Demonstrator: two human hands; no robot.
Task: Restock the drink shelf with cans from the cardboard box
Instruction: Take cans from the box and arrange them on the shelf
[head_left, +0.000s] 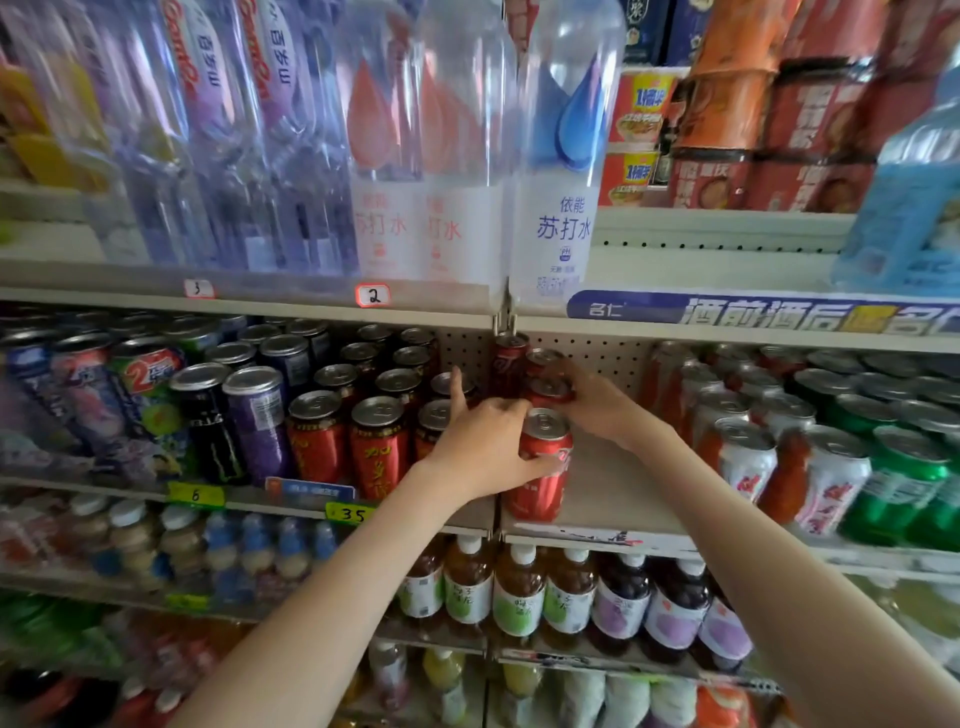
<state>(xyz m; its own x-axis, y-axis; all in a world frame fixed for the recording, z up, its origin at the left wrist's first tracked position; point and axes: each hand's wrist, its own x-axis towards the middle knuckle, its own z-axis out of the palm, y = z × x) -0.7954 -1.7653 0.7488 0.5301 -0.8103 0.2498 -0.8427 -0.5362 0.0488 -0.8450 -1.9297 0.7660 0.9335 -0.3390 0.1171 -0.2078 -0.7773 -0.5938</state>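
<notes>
Left hand (483, 441): grips front red cola can (540, 467), index finger raised.
Right hand (597, 408): fingers curled round rear red can (548, 389).
Shelf (615, 488): both cans upright.

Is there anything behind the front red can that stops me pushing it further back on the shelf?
Yes. A second red can, gripped by the right hand, stands directly behind the front red can that the left hand holds. Bare shelf lies to its right.

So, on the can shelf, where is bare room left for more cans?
Bare shelf board lies between the red cola cans and the white-and-red cans on their right. Left of the cola cans, the red-and-gold cans stand packed tight, with no gap.
</notes>
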